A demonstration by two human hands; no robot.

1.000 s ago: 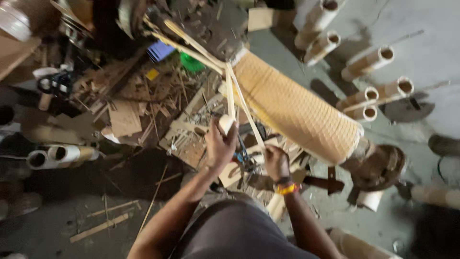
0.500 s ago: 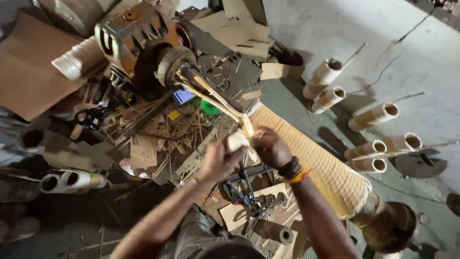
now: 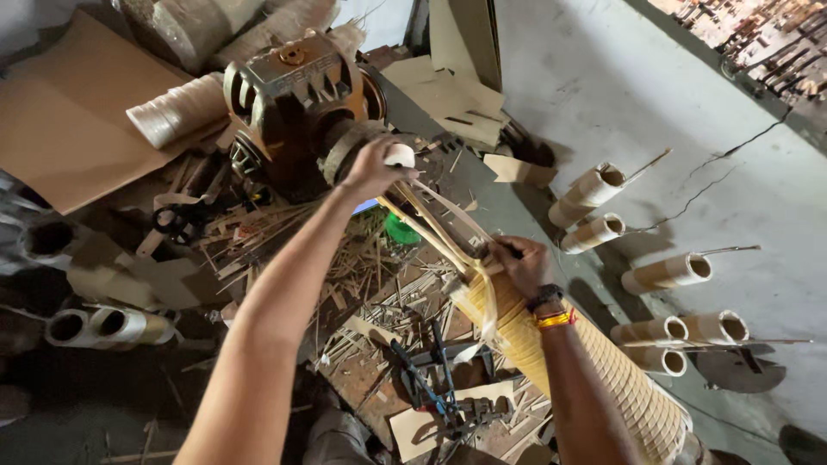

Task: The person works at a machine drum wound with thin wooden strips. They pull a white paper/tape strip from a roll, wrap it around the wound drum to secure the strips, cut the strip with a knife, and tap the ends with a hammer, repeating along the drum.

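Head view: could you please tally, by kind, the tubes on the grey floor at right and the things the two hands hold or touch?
Tubes: 6
Woven cone: 1
White roll: 1
Strip bundle: 1
Total: 9

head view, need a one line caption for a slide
Left hand holds a small white roll above loose cane strips while the right hand grips the end of a woven cane cylinder.

Left hand point(image 3: 372, 168) holds tape roll point(image 3: 399, 155); right hand point(image 3: 517, 263) grips strips point(image 3: 431, 226).

Flattened brown cardboard sheet point(image 3: 65, 129) top left; cardboard pieces point(image 3: 448, 90) top centre; no labels, screens.
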